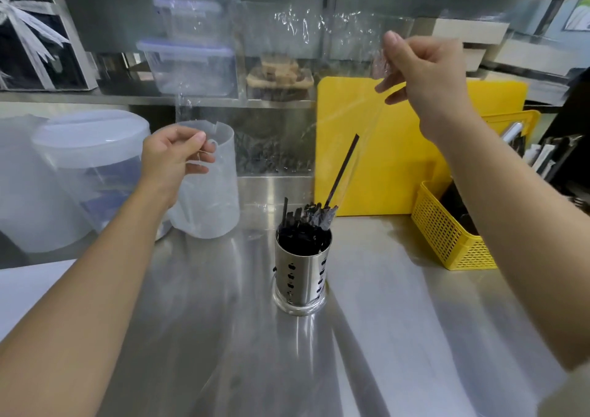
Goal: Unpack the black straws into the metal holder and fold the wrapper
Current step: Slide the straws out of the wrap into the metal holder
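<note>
A perforated metal holder stands on the steel counter, full of black straws. One black straw leans up out of it to the right, still inside the clear plastic wrapper. The wrapper is stretched wide in the air above the holder. My left hand pinches its lower left edge. My right hand, raised higher, pinches its upper right edge.
A translucent jug and a lidded plastic tub stand at the left. A yellow cutting board leans behind the holder. A yellow perforated basket sits at the right. Lidded boxes fill the back shelf.
</note>
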`<action>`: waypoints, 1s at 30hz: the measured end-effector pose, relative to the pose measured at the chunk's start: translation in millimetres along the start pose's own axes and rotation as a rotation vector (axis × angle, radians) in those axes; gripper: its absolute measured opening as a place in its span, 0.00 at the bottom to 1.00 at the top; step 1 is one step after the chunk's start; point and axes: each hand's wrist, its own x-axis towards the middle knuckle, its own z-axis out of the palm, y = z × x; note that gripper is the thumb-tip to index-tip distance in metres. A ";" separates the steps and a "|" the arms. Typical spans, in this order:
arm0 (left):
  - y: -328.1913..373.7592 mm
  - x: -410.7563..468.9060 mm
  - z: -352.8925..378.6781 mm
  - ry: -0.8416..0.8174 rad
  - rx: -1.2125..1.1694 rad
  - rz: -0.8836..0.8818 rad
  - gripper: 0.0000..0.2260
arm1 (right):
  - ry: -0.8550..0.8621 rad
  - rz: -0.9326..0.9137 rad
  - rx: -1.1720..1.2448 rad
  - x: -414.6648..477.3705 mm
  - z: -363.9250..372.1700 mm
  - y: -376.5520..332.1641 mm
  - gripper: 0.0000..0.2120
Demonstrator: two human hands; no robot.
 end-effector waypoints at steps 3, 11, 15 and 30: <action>0.7 -1.7 -3.9 0.030 -0.013 0.003 0.04 | 0.000 -0.027 0.030 -2.4 0.0 0.0 0.15; -1.0 -2.2 -5.8 -0.016 -0.019 -0.013 0.05 | 0.054 -0.075 0.075 1.1 5.1 -4.2 0.13; 2.3 0.5 -9.2 0.019 -0.049 -0.015 0.06 | 0.074 -0.091 0.101 5.4 3.9 -8.9 0.14; 43.5 7.9 -1.8 0.029 -0.120 0.085 0.07 | 0.142 -0.315 0.164 24.2 -20.5 -37.6 0.15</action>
